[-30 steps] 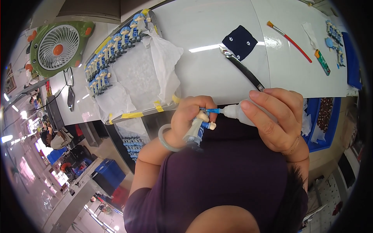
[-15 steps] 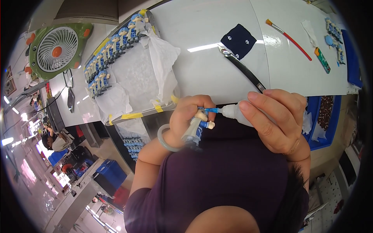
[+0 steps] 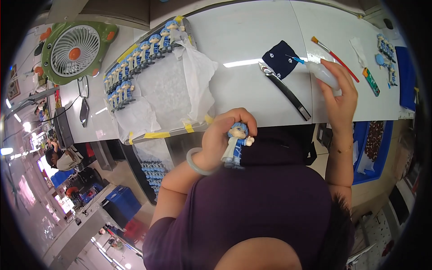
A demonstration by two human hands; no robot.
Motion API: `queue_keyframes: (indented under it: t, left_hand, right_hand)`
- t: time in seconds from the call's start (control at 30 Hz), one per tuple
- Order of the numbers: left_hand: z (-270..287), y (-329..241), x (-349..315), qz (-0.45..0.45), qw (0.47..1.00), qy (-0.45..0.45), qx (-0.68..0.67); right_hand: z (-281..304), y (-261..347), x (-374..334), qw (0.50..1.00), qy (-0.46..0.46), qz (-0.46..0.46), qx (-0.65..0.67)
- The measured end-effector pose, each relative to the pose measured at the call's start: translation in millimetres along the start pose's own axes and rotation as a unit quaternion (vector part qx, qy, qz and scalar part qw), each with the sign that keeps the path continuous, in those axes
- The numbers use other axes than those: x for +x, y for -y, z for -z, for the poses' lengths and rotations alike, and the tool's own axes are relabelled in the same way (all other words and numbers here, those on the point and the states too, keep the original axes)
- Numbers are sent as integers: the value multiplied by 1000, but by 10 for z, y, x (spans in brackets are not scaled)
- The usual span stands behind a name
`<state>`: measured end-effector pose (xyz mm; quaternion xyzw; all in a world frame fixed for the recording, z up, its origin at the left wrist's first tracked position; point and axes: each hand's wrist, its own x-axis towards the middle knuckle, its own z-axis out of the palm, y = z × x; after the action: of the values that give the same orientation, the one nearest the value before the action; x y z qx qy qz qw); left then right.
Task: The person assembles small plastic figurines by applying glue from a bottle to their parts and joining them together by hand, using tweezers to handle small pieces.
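In front of my chest, my left hand [image 3: 223,132] grips a small blue-haired figurine [image 3: 237,143] in a cream cape and blue outfit, its face upward. Out to the right over the table, my right hand [image 3: 340,90] holds a translucent squeeze bottle [image 3: 323,74] with a thin blue needle tip. That tip points left, over a dark blue patterned cloth [image 3: 280,58]. Below the cloth lies a black-handled utility knife [image 3: 285,92], near the table's front edge.
A paper-lined tray [image 3: 157,134] holds rows of similar figurines [image 3: 143,51]. A green fan [image 3: 75,51] stands at the far left. On the right lie a red-handled brush [image 3: 335,57], a green-and-yellow tube [image 3: 371,82] and more figurines [image 3: 387,54]; a blue bin [image 3: 380,155] sits below.
My right hand has carried the bottle away from the figurine, up and right toward the cloth. The figurine, still in my left hand, now shows its face.
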<state>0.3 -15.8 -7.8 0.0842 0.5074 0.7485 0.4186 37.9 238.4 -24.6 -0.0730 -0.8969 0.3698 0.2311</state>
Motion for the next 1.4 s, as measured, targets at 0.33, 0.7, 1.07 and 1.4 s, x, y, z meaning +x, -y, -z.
queue_keyframes:
  t: [0.33, 0.7, 1.07, 1.4]
  left_hand:
    - [-33, -33, 26, -55, 997, -46, -6]
    - [-215, 38, 65, -127, 992, -9, 3]
    - [-111, 96, 134, -182, 968, -26, 172]
    - [-273, -201, 135, -70, 991, 7, -114]
  right_hand:
    - [-251, -207, 38, 993, 68, 18, -94]
    - [70, 342, -269, 974, 134, 147, 105]
    - [-299, 704, -205, 940, 211, 119, 238]
    - [-251, 748, -31, 939, 138, 172, 264]
